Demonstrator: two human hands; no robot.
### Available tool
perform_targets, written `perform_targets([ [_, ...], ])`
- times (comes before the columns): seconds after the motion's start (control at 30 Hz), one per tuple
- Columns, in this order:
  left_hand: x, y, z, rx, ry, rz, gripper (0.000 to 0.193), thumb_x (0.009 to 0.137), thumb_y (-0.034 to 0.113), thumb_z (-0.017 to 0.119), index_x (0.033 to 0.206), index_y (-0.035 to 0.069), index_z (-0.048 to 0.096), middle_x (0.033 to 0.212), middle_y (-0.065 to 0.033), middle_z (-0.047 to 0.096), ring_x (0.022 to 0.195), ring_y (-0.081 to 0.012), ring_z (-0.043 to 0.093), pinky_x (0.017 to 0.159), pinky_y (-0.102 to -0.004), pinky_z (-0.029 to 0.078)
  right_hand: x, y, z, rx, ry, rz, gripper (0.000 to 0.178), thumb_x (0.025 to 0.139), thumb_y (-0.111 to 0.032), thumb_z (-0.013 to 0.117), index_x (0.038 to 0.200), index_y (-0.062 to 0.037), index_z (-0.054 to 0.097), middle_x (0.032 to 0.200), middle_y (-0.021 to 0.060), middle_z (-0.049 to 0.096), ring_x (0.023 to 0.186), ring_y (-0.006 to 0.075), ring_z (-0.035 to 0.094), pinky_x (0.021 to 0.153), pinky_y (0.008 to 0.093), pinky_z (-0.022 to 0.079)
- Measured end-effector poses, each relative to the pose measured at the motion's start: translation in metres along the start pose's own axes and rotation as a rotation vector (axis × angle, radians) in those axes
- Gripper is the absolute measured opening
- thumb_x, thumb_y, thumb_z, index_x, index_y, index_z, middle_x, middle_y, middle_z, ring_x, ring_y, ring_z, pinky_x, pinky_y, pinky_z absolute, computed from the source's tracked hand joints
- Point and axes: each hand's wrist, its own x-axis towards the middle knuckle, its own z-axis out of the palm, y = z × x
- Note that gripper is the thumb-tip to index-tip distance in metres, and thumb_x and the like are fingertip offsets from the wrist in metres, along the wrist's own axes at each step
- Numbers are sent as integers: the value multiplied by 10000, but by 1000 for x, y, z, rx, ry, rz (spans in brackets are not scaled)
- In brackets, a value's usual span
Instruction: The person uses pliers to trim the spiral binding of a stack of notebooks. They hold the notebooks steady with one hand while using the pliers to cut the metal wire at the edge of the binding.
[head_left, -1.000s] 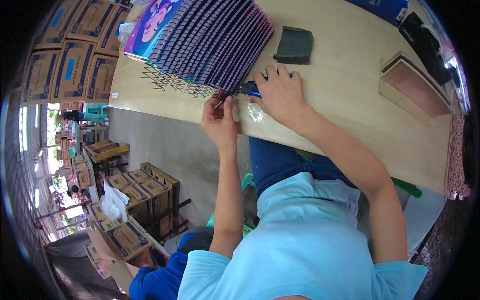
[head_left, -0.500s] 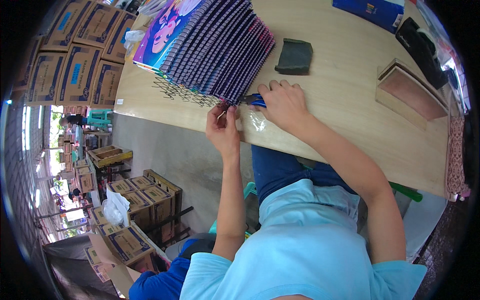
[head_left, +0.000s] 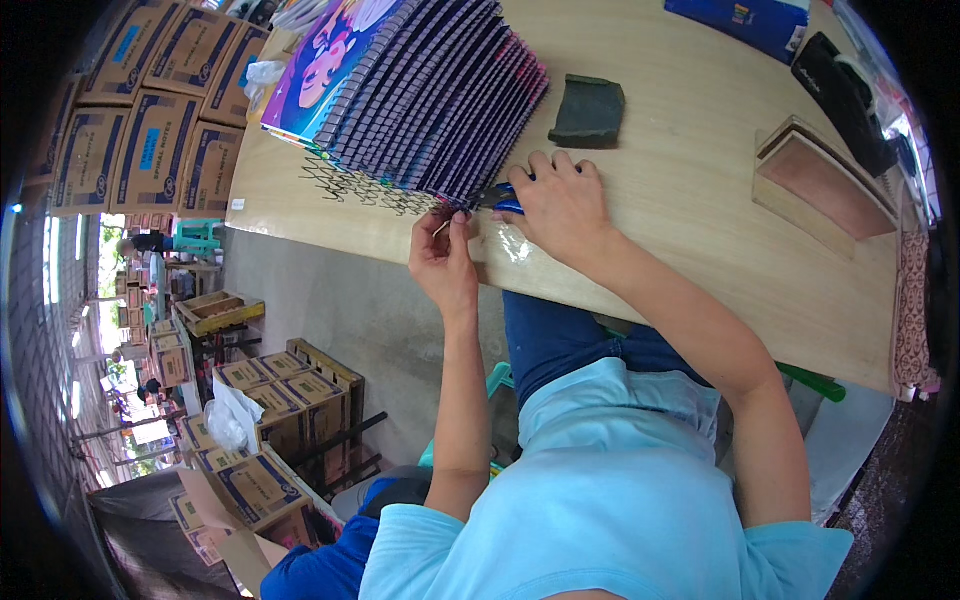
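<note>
A tall stack of spiral notebooks stands at the table's near edge, with a purple-and-blue illustrated cover on its left side and rows of dark wire coils toward the right. Loose wire ends stick out in a tangle from its near bottom side. At the stack's near corner my left hand pinches a spiral wire between thumb and fingers; the fingertips partly hide it. My right hand is closed round blue-handled pliers, their dark jaws at the same corner, close to my left fingertips.
On the table lie a dark curved block, a wooden stand, a black tool and a blue box. Cartons are piled at the left. Beside my left elbow is a blue sleeve of another person.
Both hands and the pliers stay at the same corner of the stack. My right hand has shifted very slightly left and tilted a little; the stack sits slightly further left in view.
</note>
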Motion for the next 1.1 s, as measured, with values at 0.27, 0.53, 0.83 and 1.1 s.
perform_targets([
  [0.27,1,-4,-3,8,-10,-6,203,893,47,651,1046,-68,583,968,-112,649,863,-165,659,746,-259,547,8,-1,6,97,-75,-8,353,783,-381,671,966,-79,657,918,85,641,904,259,628,718,468,488],
  [0.53,3,2,-10,56,-23,7,205,899,58,649,1045,-71,584,954,-105,646,851,-159,654,743,-260,550,5,-3,1,20,124,-50,427,760,-452,700,972,-85,650,932,89,625,909,250,617,707,437,501],
  [0.83,7,2,-12,69,0,-20,219,904,76,649,1061,-65,590,973,-110,653,853,-158,657,741,-270,560,11,-2,-1,121,-65,19,426,756,-435,713,987,-83,649,975,103,617,966,278,604,750,442,510],
  [1.1,9,10,-7,39,18,-8,186,906,63,641,1055,-43,609,929,-66,656,807,-93,621,711,-223,533,15,-9,-5,77,14,-35,431,773,-431,702,1013,-78,646,991,109,615,971,279,603,748,441,507],
])
